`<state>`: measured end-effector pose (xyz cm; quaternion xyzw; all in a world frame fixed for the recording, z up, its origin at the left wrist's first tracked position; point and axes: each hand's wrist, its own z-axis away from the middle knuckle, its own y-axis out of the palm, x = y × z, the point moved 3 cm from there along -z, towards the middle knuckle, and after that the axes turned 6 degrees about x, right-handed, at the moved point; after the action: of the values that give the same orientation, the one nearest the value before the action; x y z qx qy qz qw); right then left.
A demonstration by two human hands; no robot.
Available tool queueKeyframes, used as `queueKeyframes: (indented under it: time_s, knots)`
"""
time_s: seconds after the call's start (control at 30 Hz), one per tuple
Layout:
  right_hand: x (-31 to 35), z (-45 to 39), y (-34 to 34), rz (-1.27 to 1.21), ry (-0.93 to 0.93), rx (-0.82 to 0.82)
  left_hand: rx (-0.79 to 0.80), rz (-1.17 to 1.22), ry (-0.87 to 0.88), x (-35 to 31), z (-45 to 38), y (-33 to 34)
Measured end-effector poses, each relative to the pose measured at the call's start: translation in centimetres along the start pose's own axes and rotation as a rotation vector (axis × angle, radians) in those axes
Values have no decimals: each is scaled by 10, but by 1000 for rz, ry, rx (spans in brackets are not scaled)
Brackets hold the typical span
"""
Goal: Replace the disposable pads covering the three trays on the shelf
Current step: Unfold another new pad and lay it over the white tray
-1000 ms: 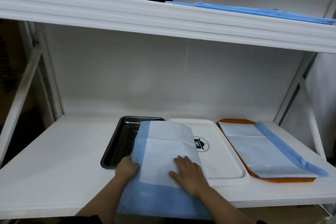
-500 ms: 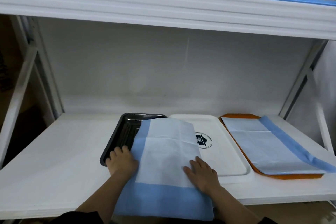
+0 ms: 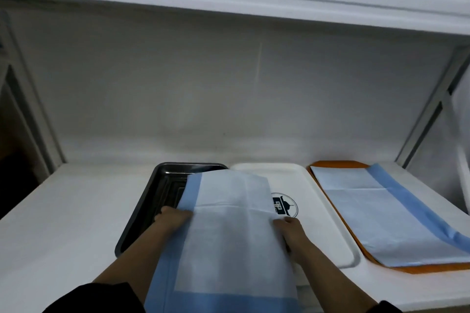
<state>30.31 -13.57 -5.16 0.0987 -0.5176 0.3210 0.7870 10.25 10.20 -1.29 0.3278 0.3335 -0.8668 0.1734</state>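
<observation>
- the left hand (image 3: pixel 173 218) is now tucked at the left edge of the pad (image 3: pixel 234 231), its fingers partly hidden under the blue border; a second ago it lay flat on top of the sheet, near its lower left part
- the right hand (image 3: pixel 288 230) has been shifted from the top of the pad to its right edge, where the fingers are curled against the sheet; a grip is judged likely on both sides, though the fingertips are hidden by the paper
- the pad is seen lifted and tilted at its near part, where earlier it was pressed down flat, so it is being picked up or re-laid rather than smoothed
- the pad lies across the gap between the black metal tray (image 3: pixel 152 201) and the white tray (image 3: pixel 325 211), covering the right part of one and the left part of the other, with its near end hanging past the front of the shelf (image 3: pixel 63 211)
- neither of these two trays is judged properly covered yet; the sheet must be centred on one of them
- the orange tray (image 3: pixel 330 164), at the right, is covered by another blue-edged pad (image 3: pixel 381 216), laid askew
- the held pad is white in the middle with blue borders at the left and near edges, creased by fold lines, thin and limp, so sagging and sliding are to be expected when it is moved
</observation>
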Motion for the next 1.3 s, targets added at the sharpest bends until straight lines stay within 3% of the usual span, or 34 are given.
queueKeyframes:
  time_s: [0.3,0.6,0.73,0.87,1.0,1.13,1.3]
  knots:
    - [12,-22,0,-125,18,104,77,286,31,1,-44,-5]
    - [38,-8,-9,44,-349,127,129,387,135,-17,-22,-1]
    - [56,10,-23,149,-495,83,66,264,369,-41,1,2]
    - [73,31,-43,306,-581,-42,103,115,636,-66,35,16]
    - [76,42,-75,425,-616,-105,139,-55,599,-79,49,36]
    - [73,41,-109,485,-491,-167,189,-159,547,-87,55,58]
    - [67,28,-136,505,-461,-199,140,-275,623,-101,52,85]
